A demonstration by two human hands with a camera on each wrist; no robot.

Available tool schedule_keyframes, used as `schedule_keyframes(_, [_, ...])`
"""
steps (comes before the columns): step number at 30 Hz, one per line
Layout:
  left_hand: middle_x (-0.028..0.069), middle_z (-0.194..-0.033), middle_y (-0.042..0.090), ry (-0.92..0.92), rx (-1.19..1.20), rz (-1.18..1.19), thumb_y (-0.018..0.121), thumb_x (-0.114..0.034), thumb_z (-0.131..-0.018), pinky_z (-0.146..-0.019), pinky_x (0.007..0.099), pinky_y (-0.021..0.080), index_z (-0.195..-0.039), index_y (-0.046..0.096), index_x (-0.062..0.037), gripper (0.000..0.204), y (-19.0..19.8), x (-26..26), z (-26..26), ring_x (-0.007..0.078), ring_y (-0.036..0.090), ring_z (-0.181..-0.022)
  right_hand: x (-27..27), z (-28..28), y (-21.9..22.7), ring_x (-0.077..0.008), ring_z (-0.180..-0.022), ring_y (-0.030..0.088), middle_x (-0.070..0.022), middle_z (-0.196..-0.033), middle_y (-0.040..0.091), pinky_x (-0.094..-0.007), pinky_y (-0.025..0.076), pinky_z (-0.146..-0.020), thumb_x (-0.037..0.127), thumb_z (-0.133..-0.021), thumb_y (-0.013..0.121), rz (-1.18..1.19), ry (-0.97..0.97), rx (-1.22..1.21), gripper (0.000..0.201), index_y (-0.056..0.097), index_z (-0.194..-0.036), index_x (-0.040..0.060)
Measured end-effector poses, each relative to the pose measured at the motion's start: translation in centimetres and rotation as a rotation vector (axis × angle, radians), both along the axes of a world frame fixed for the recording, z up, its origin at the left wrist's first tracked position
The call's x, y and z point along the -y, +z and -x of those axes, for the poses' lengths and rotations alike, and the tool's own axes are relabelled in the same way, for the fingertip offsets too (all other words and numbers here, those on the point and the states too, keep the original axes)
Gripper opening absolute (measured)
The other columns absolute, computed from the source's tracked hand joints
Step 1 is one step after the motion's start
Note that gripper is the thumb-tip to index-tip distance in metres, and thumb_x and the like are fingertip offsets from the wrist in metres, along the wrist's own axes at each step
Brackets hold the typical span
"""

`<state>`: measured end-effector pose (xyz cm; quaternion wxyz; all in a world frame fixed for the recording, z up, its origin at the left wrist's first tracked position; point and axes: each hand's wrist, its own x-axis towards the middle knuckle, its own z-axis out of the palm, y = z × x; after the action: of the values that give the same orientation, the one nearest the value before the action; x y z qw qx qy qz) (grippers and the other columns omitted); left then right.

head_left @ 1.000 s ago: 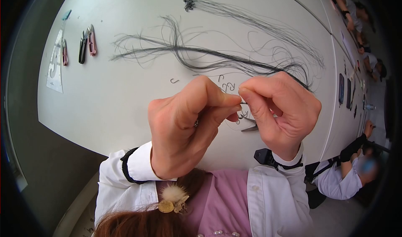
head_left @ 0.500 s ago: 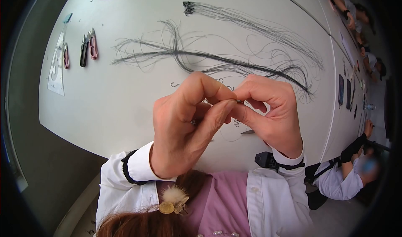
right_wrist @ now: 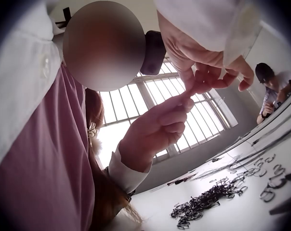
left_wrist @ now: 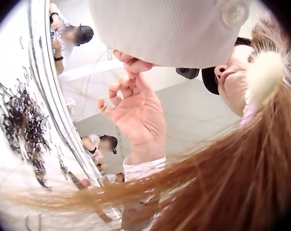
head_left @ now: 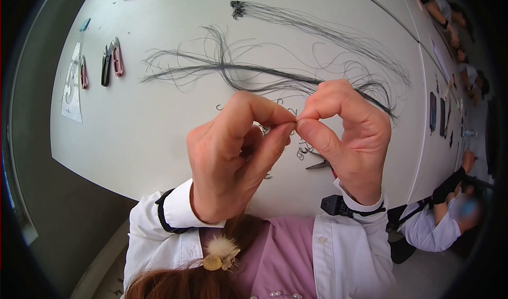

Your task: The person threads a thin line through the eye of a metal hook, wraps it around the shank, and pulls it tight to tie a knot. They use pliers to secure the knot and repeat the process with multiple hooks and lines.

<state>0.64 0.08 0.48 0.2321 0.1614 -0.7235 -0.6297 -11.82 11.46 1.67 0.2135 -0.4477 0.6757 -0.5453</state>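
In the head view my left hand [head_left: 225, 156] and right hand [head_left: 352, 138] meet above the table, thumb and forefinger of each pinched together with the tips touching. Almost all of what they pinch is hidden; it looks like a small dark fish hook with fine line, and I cannot tell exactly which part each hand holds. A thin fishing line [left_wrist: 89, 72] loops beside the hands in the left wrist view. Loose fish hooks [head_left: 301, 153] lie on the table beneath. The right wrist view shows a dark pile of hooks [right_wrist: 203, 202] below the hands.
A bundle of dark line [head_left: 254, 69] stretches across the table [head_left: 132, 135], with tied hooks on lines [head_left: 239, 9] behind. Thread snips [head_left: 106, 63] and a clear set square [head_left: 71, 95] lie at left. Dark pointed blades [head_left: 317, 164] show near my right wrist. Other people sit at right.
My right hand first moved in against the left, its fingers overlapping, then drew back slightly right and up. The dark shank seen between the fingertips earlier is now covered. My left hand shifted only slightly.
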Motion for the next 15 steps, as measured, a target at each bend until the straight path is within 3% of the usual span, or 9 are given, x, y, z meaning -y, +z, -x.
schedule_keyframes(5, [0.0069,-0.081,0.058,-0.112,0.056,-0.235,0.051,-0.004,-0.09,-0.041,0.0143,0.035,-0.092,0.052,0.0034,0.007,0.2,0.4,0.2,0.0019,0.051,-0.057,-0.1,0.7,0.5,-0.0165,-0.074,0.048,-0.004,-0.072,0.058,-0.0295,0.037,-0.073,0.003,-0.07,0.066,-0.006,0.008,-0.242,0.008,0.059,-0.071,0.0018])
schedule_keyframes(10, [0.0073,-0.085,0.058,-0.203,0.089,-0.521,0.055,-0.006,-0.089,-0.036,0.0148,0.033,-0.089,0.053,0.0028,0.009,0.7,0.9,0.3,0.0018,0.047,-0.045,-0.4,0.7,0.6,-0.0167,-0.074,0.048,-0.0034,-0.07,0.057,-0.0305,0.036,-0.075,0.002,-0.068,0.065,-0.049,0.002,-0.215,0.007,0.059,-0.07,0.0027])
schedule_keyframes(11, [0.0073,-0.085,0.058,-0.203,0.09,-0.522,0.055,-0.006,-0.089,-0.036,0.0148,0.033,-0.089,0.053,0.0028,0.009,0.5,0.9,0.4,0.0018,0.047,-0.045,-0.4,0.8,0.7,-0.0167,-0.074,0.047,-0.003,-0.07,0.057,-0.0306,0.036,-0.075,0.001,-0.067,0.065,-0.063,0.0,-0.213,0.007,0.058,-0.069,0.003])
schedule_keyframes(13, [0.0077,-0.082,0.059,-0.217,0.064,-0.284,0.057,-0.007,-0.088,-0.036,0.0152,0.033,-0.086,0.052,0.0025,0.01,0.0,0.9,0.5,0.0017,0.046,-0.044,-0.4,0.8,0.9,-0.0168,-0.073,0.047,-0.0026,-0.069,0.057,-0.0306,0.036,-0.074,0.001,-0.067,0.065,-0.077,0.015,-0.23,0.007,0.058,-0.069,0.0033])
schedule_keyframes(15, [0.0078,-0.08,0.06,-0.214,0.118,-0.368,0.057,-0.007,-0.087,-0.036,0.0152,0.032,-0.085,0.052,0.0019,0.01,0.3,1.0,0.5,0.0015,0.045,-0.044,-0.4,0.8,0.8,-0.0169,-0.072,0.047,-0.0022,-0.068,0.057,-0.0306,0.036,-0.074,0.001,-0.066,0.064,-0.091,0.03,-0.247,0.008,0.058,-0.068,0.0036])
